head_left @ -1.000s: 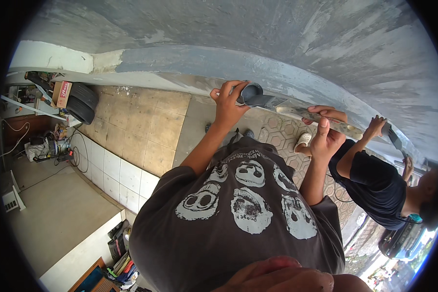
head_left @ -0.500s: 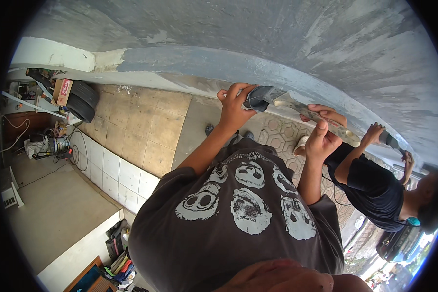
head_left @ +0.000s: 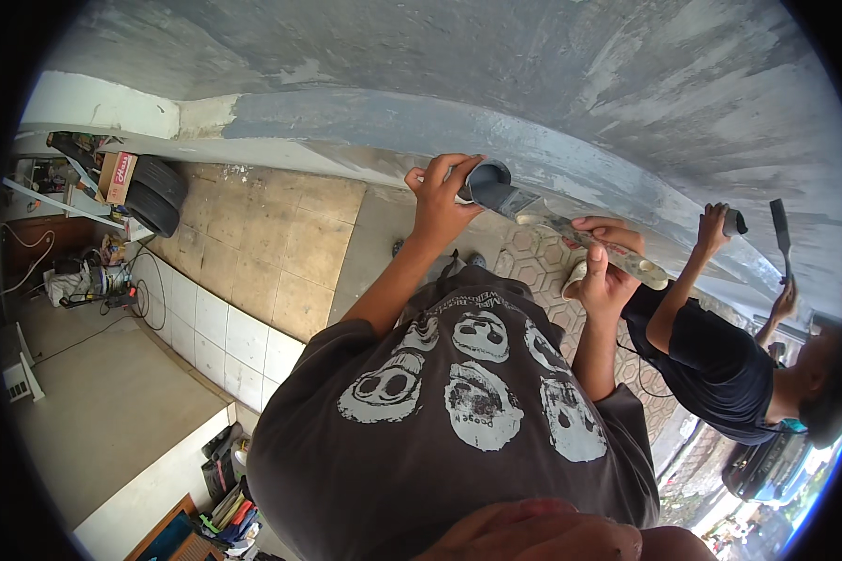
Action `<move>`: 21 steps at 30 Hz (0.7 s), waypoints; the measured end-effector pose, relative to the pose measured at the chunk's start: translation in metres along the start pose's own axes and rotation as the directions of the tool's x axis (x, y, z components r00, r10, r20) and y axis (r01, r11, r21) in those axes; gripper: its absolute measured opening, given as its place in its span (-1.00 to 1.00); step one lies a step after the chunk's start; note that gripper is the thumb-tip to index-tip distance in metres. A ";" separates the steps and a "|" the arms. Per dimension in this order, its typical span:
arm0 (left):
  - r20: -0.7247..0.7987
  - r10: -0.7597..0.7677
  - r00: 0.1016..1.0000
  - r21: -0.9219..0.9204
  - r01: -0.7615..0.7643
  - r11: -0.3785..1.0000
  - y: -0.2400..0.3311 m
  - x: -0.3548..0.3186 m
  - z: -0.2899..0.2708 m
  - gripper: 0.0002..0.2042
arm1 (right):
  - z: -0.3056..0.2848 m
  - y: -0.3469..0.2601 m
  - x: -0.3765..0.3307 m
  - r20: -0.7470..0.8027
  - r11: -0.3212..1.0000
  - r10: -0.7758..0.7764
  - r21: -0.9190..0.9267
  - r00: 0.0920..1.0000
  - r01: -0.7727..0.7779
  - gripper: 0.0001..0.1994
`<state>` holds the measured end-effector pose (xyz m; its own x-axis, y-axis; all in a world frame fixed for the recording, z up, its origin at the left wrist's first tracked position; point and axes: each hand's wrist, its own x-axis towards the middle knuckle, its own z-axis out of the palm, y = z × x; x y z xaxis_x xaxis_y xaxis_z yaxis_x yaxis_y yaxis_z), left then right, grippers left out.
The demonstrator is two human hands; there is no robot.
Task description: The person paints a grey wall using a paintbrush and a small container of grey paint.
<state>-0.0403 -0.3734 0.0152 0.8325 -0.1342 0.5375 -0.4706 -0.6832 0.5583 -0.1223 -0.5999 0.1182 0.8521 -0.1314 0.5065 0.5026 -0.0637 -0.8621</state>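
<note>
My left hand [head_left: 438,198] is raised to the grey, smeared panel [head_left: 552,84] overhead and grips a small dark grey round tub [head_left: 488,180]. My right hand [head_left: 606,264] holds a putty knife [head_left: 597,245] by its filler-caked handle. The knife's blade tip lies against the tub's rim. Both of my arms rise from my grey T-shirt with skull prints, which fills the lower middle of the view.
A co-worker in a black shirt [head_left: 720,360] stands at the right, holding a tub [head_left: 732,222] and a scraper [head_left: 781,238] up to the same panel. Tiled floor [head_left: 262,243], a tyre [head_left: 157,194], a cardboard box [head_left: 117,176] and cables lie at the left.
My left hand and the tub shifted a little along the panel edge, and the knife blade came in against the tub. The co-worker's raised hands have moved higher on the panel.
</note>
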 end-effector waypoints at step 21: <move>-0.075 -0.045 0.996 0.047 0.049 0.998 -0.021 0.008 -0.005 -0.35 | -0.055 0.006 -0.002 -0.251 0.986 -0.019 -0.162 0.968 -0.023 -0.75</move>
<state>-0.0251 -0.3564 0.0115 0.8288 -0.0490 0.5574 -0.4150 -0.7221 0.5535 -0.1292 -0.6547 0.1112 0.7787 -0.3741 0.5037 0.4529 -0.2205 -0.8639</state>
